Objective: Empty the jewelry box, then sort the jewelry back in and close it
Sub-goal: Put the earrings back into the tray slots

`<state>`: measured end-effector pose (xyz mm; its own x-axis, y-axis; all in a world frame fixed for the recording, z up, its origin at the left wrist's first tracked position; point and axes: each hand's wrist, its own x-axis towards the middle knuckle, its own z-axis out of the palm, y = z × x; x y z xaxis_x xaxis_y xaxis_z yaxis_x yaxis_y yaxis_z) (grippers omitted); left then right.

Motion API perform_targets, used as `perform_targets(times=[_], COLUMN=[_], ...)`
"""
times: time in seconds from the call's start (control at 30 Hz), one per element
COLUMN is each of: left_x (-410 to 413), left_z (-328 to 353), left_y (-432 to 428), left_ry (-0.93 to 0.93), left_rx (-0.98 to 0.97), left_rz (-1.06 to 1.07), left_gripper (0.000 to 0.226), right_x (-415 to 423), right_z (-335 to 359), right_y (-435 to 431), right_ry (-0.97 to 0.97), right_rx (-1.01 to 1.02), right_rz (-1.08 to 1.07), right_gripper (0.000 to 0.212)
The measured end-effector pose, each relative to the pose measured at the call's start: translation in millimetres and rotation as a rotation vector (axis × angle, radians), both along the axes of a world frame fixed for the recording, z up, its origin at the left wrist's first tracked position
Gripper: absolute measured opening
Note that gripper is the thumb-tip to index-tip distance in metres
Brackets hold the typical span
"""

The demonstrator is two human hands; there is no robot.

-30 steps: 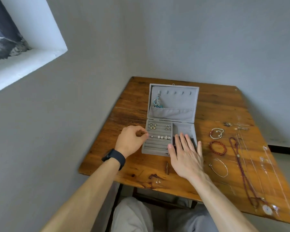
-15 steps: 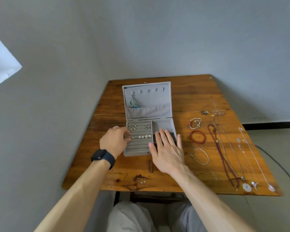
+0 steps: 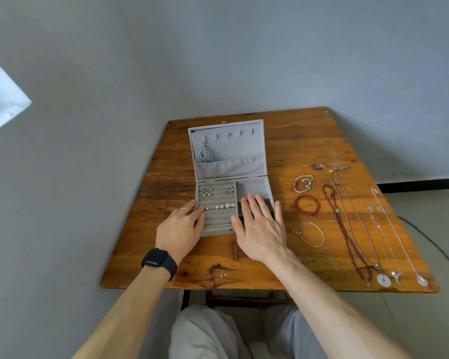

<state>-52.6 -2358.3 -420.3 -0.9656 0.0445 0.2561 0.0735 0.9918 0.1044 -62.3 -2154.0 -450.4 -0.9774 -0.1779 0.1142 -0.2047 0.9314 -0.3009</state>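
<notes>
Currently mid-sort: jewelry box [image 3: 230,177] open on the wooden surface [image 3: 296,141], lid upright, blue dangle earring [image 3: 205,155] hung on the leftmost lid hook. Ring-roll tray [image 3: 215,208] on the box's left half partly filled: drop earrings [image 3: 207,193] and a ring [image 3: 229,190] in the far rows, pearl studs [image 3: 219,207] mid-row.

Left hand [image 3: 179,233] at the tray's near-left corner, fingers curled onto a small piece at the slot edge; closed grip, but too small to tell exactly what is pinched. Right hand [image 3: 261,229] flat and open, holding nothing, palm down over the box's right compartments, likely bracing.

Still out on the surface: two stud earrings [image 3: 223,273] near the front edge, red bead bracelet [image 3: 306,204], pearl-tipped bangles [image 3: 303,183], thin silver bangle [image 3: 312,233], dark bead necklace [image 3: 347,229], several fine chain necklaces [image 3: 397,234] at far right.

To do this step well:
- keep right hand pressing the box down so the tray does not slide
- push post straight into the slot, not angled
- avoid knocking the pearl studs just beside
- next, probably grab the loose studs; tiny, easy to flick off the edge
- chains last, one per hook, to prevent tangles
</notes>
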Motion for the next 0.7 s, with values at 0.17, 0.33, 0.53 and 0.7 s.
perform_targets(times=[0.17,0.33,0.53,0.7], left_x=[-8,6,62,89], left_z=[-1,1,-25,-52], left_y=[-3,-9,-2,6], left_ry=[-0.207,-0.212,-0.028,-0.161], left_rx=[0.301,0.387,0.404,0.151], left_rz=[0.033,0.017,0.119,0.214], left_gripper=[0.042,0.043,0.057,0.068], right_x=[0,0,9,61], right_z=[-3,-4,9,11], right_y=[1,2,6,1], right_ry=[0.018,0.019,-0.001,0.227], right_rx=[0.019,0.035,-0.025,-0.252], right_rz=[0.001,-0.003,0.027,0.12], right_gripper=[0.075,0.076,0.075,0.045])
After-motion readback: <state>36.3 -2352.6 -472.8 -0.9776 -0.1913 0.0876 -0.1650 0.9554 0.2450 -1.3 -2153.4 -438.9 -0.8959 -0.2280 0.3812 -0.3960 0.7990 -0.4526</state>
